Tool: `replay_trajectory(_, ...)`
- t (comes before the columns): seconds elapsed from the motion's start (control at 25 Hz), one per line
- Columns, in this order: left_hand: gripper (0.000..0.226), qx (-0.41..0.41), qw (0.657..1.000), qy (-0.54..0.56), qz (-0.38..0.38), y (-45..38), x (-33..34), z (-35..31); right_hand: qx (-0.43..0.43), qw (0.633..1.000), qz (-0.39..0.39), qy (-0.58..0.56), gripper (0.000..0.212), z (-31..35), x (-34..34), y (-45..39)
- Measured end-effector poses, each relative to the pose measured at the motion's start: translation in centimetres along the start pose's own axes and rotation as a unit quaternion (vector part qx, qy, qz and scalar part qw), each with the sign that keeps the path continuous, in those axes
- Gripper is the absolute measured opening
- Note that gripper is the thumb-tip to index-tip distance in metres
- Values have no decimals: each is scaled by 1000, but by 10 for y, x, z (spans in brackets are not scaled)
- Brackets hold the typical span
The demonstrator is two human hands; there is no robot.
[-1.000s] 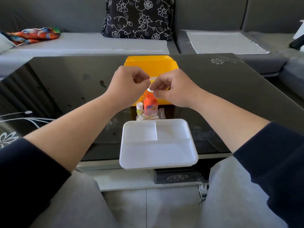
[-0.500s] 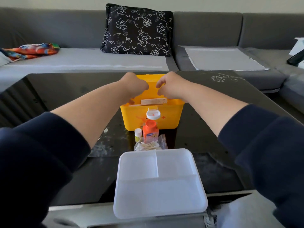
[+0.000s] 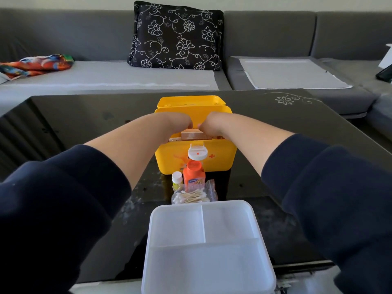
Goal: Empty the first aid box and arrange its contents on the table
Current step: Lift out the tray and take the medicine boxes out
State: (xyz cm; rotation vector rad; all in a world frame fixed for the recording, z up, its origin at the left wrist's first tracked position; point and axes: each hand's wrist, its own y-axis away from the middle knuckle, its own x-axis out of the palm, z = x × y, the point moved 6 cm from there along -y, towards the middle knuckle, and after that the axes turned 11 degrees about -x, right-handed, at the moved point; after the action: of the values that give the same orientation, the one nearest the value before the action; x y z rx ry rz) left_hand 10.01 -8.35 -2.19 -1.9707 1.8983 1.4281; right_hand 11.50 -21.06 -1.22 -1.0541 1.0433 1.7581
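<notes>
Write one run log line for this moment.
left hand: in first aid box | right hand: same | tan packet: between hands | grip: unclear

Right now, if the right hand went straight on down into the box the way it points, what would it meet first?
Probably the tan flat pack lying on top inside the yellow plastic first aid box; the right hand is at it already, though contact is unclear.

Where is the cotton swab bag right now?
Head view, centre: the swab bag lies on the table between the orange bottle and the white tray.

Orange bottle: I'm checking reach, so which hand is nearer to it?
Roughly equal. The left hand and right hand are both beyond the orange bottle, reaching into the box.
</notes>
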Motion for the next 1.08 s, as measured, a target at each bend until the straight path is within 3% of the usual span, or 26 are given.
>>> replay_trajectory(0.24,56,1,1000,-27,-7,-7,5,2,54,997,44,31,35,-6,9,-10)
replay_trajectory(0.52,61,-5,1000,-20,7,-9,9,3,43,996,65,38,49,-7,16,-10)
replay_trajectory(0.76,64,-17,999,-23,22,-6,10,6,28,996,63,-49,51,-12,17,-10)
replay_trajectory(1.08,18,18,997,-68,-14,-3,7,3,43,966,9,-254,50,-19,17,-12)
